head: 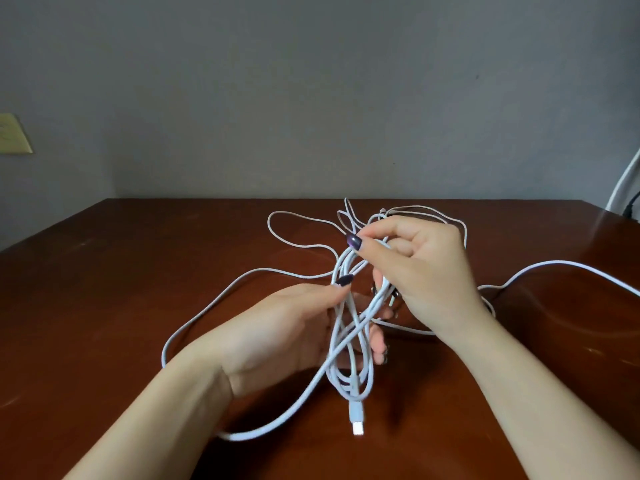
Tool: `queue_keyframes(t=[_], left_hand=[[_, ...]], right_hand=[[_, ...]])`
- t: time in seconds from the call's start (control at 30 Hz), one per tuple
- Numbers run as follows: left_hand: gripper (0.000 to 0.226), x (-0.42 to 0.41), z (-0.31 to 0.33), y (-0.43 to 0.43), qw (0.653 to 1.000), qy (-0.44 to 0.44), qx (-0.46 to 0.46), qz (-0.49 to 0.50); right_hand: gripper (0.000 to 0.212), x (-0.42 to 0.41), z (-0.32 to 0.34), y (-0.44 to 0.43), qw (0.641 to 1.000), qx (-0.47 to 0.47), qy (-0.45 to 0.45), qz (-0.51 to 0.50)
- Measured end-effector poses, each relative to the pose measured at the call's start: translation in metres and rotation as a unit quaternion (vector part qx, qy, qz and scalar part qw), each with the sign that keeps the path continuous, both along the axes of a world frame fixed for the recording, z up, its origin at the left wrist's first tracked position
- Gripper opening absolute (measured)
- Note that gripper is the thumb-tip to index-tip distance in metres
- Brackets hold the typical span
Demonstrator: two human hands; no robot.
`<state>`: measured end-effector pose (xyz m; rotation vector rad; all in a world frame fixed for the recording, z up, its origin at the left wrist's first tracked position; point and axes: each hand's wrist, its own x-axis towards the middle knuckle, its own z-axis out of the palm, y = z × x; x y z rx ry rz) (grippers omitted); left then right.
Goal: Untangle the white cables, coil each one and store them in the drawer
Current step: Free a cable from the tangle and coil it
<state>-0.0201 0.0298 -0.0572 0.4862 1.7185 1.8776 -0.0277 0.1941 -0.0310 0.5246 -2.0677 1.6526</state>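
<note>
- White plug [356, 422] hangs at the near end of the coil [349, 358], just above the brown desk [121, 289].
- Coil: several long loops held up off the desk, long axis running near to far.
- Left hand [277, 327], the nearer one, is palm up, with thumb and fingers closed round the coil's middle.
- Right hand [426, 271], farther and to the right, pinches the top of the loops.
- Slack cable [239, 436] leaves the coil to the near left; judged the next length to wind, feeding from that side.
- Far tangle [348, 216] lies on the desk beyond the right hand, unsorted.
- Drawer: not in view.
</note>
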Motion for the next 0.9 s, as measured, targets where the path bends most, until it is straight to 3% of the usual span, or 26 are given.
queue_keyframes(t=[0.1,0.27,0.4,0.57,0.67,0.77,0.83,0.9], left_hand=[[0.055,0.006,0.000,0.005,1.000,-0.007,0.007,-0.014],[0.027,0.012,0.001,0.009,0.995,0.029,-0.015,-0.097],[0.026,0.010,-0.001,0.007,0.992,0.067,-0.038,-0.095],[0.030,0.009,0.000,0.007,0.993,0.076,-0.025,-0.083],[0.029,0.013,0.005,0.011,0.995,0.087,0.012,-0.044],[0.022,0.013,0.015,0.012,0.985,0.052,0.129,0.103],[0.024,0.007,0.021,0.006,0.952,0.037,0.226,0.201],[0.028,0.000,0.025,-0.003,0.915,0.028,0.299,0.270]], right_hand=[[0.018,0.001,0.002,0.002,1.000,0.015,0.003,0.027],[0.012,0.001,-0.002,0.003,0.992,0.110,0.051,0.024],[0.008,0.000,-0.007,0.003,0.975,0.169,0.139,-0.030],[0.004,-0.001,-0.007,0.003,0.971,0.155,0.170,-0.067],[0.010,-0.002,-0.008,-0.002,0.991,0.083,0.096,-0.052],[0.022,-0.005,-0.007,-0.008,0.995,-0.079,-0.056,-0.029],[0.032,-0.002,-0.007,-0.014,0.960,-0.201,-0.193,0.027],[0.044,0.003,-0.010,-0.020,0.906,-0.261,-0.311,0.118]])
